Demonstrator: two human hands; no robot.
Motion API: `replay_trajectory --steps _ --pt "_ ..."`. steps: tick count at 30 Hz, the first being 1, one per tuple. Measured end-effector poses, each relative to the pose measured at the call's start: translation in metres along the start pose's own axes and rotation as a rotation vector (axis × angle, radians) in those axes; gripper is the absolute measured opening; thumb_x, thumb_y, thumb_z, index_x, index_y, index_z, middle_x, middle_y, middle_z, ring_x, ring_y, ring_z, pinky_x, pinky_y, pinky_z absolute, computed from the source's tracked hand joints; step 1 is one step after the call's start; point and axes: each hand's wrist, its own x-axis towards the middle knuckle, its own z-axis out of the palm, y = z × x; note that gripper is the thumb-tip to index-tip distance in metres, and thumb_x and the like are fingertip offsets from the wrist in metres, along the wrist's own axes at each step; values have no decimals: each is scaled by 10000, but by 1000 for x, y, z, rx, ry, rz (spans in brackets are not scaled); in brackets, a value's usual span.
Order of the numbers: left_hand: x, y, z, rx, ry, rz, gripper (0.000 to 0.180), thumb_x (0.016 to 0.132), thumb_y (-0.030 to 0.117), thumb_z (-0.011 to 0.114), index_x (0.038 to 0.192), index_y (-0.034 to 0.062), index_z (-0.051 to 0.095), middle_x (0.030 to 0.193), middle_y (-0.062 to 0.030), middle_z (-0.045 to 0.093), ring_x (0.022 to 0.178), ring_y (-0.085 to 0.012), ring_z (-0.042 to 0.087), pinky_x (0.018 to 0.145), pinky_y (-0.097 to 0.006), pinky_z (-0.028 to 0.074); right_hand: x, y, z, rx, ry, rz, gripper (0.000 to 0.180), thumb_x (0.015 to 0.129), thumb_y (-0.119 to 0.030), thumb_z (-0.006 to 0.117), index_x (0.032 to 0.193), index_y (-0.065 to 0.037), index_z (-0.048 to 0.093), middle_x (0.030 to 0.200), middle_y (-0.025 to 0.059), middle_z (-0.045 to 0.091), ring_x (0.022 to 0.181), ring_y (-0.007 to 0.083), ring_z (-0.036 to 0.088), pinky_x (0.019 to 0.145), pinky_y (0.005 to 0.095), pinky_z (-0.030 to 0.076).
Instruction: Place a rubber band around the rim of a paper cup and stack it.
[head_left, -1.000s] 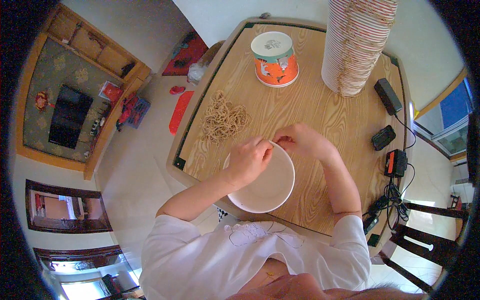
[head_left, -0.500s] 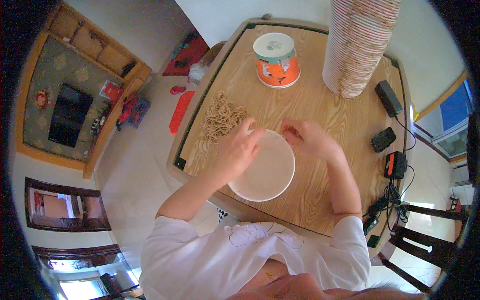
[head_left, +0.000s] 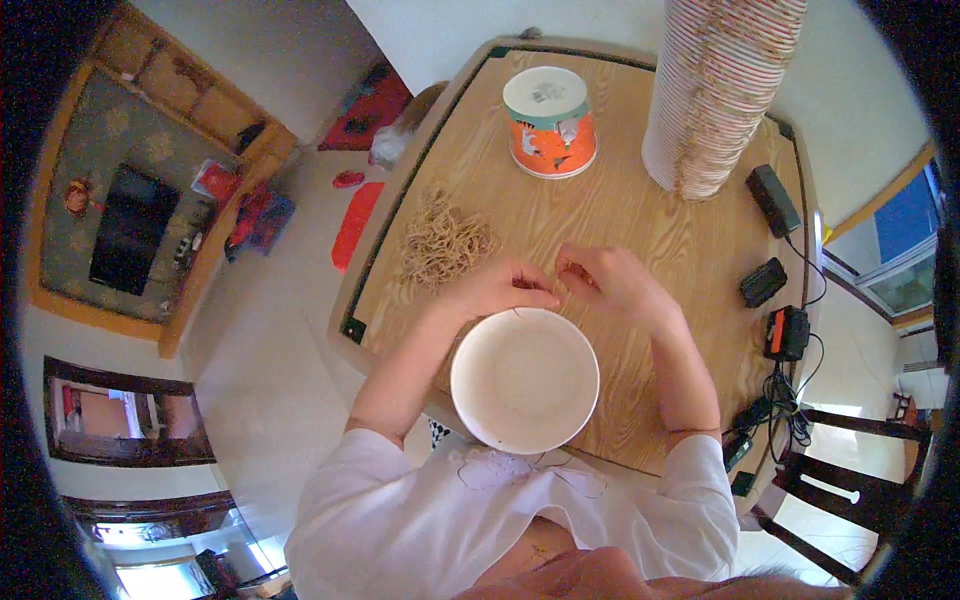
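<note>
A white round paper tub point(head_left: 525, 385) stands with its mouth up at the table's near edge, close to my body. Just beyond its far rim, my left hand point(head_left: 505, 287) is closed, thumb and fingers pinched together. My right hand point(head_left: 612, 283) curls closed to the right of it, fingertips almost meeting the left ones. Whatever is between the fingers is too small or hidden to make out. A loose heap of tan twine point(head_left: 445, 240) lies beyond my left wrist.
An orange and green printed tub point(head_left: 552, 140) sits upside down at the back. To its right rises a tall stack of nested tubs point(head_left: 715, 100) with tan strands hanging on it. Black adapters point(head_left: 775, 200) and cables point(head_left: 785, 395) lie along the right edge.
The white tub has moved nearer to my body. My left hand has shifted right, off the tub's rim and closer to my right hand, its fingers now pinched.
</note>
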Motion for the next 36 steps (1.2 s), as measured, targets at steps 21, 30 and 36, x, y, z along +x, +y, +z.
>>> replay_trajectory --steps 21,30,36 --pt "-32 17 37 -507 220 -259 175 844 222 646 866 52 685 586 62 502 521 -22 426 468 -197 313 -7 6 0 -74 111 -201 131 738 -18 631 863 -26 594 839 108 605 807 312 596 675 375 475" --pt "-36 15 38 -480 280 -206 169 854 227 636 804 66 651 597 69 489 526 -15 415 465 -200 298 -2 -4 -4 53 -53 -214 95 766 -59 624 846 -16 593 771 114 593 747 321 585 642 380 470" --pt "-39 13 36 -479 259 -187 120 838 181 663 841 64 635 653 63 519 607 -19 478 520 -189 362 -3 -5 -2 -104 -120 -122 148 836 -170 566 817 -24 554 727 166 562 705 367 558 603 419 439"
